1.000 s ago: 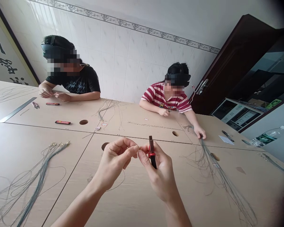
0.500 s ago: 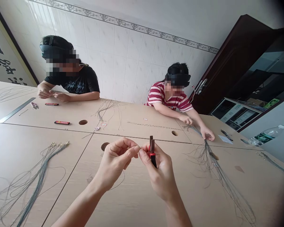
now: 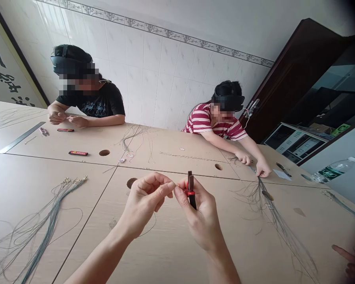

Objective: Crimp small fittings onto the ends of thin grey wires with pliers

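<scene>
From where I stand, a ruler lies at the far left of the table, a person in black sitting behind it with fingertips brought together. Nearer, a bundle of grey-green cords fans towards the near edge, its metallic ends pointing away. Two lighters lie between bundle and person.

In the middle, the left hand has thumb and forefinger pinched on a tiny piece, too small to make out; a thin cord curves below that hand. Touching it at the fingertips, the right hand presses its thumb to the same piece and holds the pliers in its fingers, their jaws upward.

Beyond, a person in stripes reaches to a second bundle. Further right come a pen, a bottle and, at the edge, another person's hand.
</scene>
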A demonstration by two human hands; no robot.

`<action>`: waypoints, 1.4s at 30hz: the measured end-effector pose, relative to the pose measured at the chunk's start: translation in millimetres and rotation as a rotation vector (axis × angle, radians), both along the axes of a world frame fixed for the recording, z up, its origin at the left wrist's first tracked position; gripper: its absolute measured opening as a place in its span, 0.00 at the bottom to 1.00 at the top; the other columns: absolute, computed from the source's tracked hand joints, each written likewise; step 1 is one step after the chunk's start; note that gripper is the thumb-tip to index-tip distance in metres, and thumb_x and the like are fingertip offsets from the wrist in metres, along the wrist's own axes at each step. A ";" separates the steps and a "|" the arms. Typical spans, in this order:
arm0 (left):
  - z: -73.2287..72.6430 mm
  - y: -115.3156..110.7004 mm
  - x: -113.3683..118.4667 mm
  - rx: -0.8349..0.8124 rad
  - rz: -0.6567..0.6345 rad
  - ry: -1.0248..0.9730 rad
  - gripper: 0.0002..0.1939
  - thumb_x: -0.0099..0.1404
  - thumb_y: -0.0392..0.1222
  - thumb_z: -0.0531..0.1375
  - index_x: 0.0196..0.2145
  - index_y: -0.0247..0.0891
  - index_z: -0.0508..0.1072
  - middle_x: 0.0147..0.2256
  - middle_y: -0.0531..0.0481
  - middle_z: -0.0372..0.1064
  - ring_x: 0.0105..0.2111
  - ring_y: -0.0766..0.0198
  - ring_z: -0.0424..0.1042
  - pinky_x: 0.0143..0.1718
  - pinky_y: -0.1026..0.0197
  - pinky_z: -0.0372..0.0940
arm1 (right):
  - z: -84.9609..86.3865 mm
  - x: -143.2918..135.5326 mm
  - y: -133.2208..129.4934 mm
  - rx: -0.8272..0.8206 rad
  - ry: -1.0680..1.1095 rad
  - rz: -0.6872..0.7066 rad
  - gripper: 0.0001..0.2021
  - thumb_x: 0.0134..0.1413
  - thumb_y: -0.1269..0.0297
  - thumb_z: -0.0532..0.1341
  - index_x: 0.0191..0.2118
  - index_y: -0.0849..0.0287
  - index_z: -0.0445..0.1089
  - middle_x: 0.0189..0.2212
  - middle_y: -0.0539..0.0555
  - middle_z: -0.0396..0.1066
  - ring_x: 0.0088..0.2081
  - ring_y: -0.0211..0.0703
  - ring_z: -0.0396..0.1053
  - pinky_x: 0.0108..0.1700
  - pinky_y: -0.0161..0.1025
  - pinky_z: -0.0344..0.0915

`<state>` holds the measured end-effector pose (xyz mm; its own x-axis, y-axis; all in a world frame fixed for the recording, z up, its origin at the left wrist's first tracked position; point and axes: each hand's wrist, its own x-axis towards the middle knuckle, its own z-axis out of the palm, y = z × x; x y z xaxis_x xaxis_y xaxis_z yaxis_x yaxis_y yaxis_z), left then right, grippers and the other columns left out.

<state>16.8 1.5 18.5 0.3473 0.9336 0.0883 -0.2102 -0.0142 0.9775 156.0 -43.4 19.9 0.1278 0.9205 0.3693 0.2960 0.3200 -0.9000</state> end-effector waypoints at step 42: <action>5.9 -1.6 -10.3 0.270 -0.032 0.313 0.10 0.66 0.48 0.60 0.33 0.38 0.73 0.22 0.56 0.63 0.19 0.73 0.56 0.20 0.67 0.56 | 8.5 10.8 -5.1 0.078 -0.178 0.009 0.08 0.64 0.64 0.56 0.32 0.56 0.61 0.29 0.49 0.63 0.31 0.38 0.62 0.33 0.36 0.59</action>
